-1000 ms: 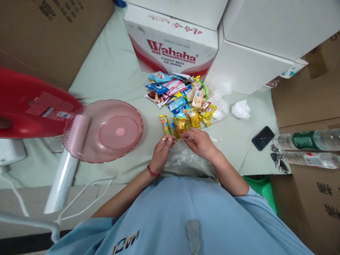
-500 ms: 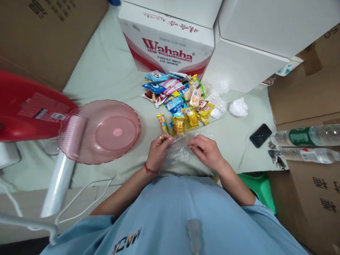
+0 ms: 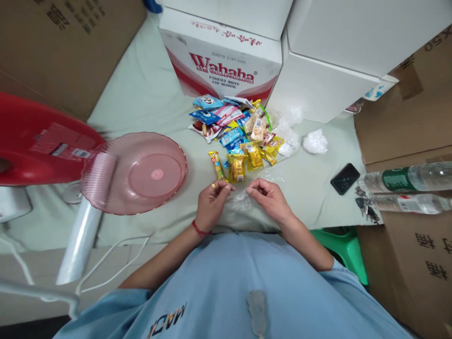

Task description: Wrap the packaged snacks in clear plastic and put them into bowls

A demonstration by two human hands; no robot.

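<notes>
Thumb and fingers of my left hand are pinched together on the edge of a thin clear plastic bag. My right hand pinches the same bag from the other side, a short gap away. The bag hangs crumpled between the hands, low over the cloth; its edges are hard to make out. Just beyond my fingers lies a heap of wrapped snacks. Nearest my left hand are a yellow stick-shaped packet and a gold-wrapped snack.
A pink ribbed plastic bowl sits left, overlapping a roll of clear film. Behind the snacks stands a Wahaha carton. Toward the right are a crumpled white bag, a phone, keys and a water bottle.
My right hand has shifted slightly left, closer to my left hand, and its fingers have closed into a tighter pinch. The bag sits lower and more crumpled between them. The snacks have not moved.
</notes>
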